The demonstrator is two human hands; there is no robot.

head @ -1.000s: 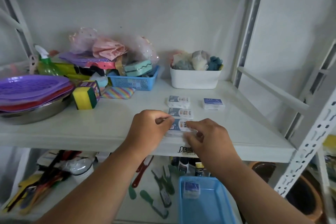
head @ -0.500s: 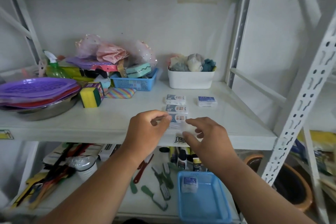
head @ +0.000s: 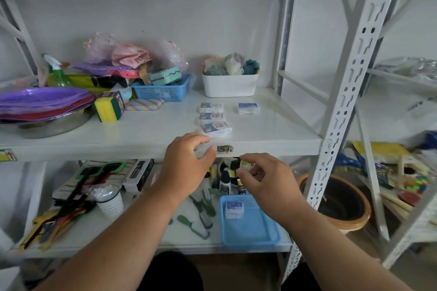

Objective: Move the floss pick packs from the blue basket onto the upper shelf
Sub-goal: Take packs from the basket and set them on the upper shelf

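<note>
Several small floss pick packs lie on the upper shelf (head: 272, 130): three in a column, the nearest pack (head: 215, 128) by the front edge, and one apart at the right (head: 247, 108). The blue basket (head: 250, 231) stands on the lower shelf with one pack (head: 234, 207) in its far left corner. My left hand (head: 186, 168) hovers just in front of the upper shelf's edge, fingers curled, holding nothing. My right hand (head: 267, 182) is below the shelf edge, above the basket, fingers loosely bent and empty.
On the upper shelf stand a white bin of cloths (head: 229, 82), a small blue mesh basket (head: 163, 90), sponges (head: 109, 106) and purple plates in a steel bowl (head: 42, 106). Brushes (head: 201, 210), small bottles (head: 225, 179) and a cup (head: 110, 201) lie beside the blue basket. A shelf upright (head: 335, 111) stands at right.
Both hands let go of the nearest pack on the upper shelf and drew back and down; the right hand now hangs over the basket. The view has pulled back.
</note>
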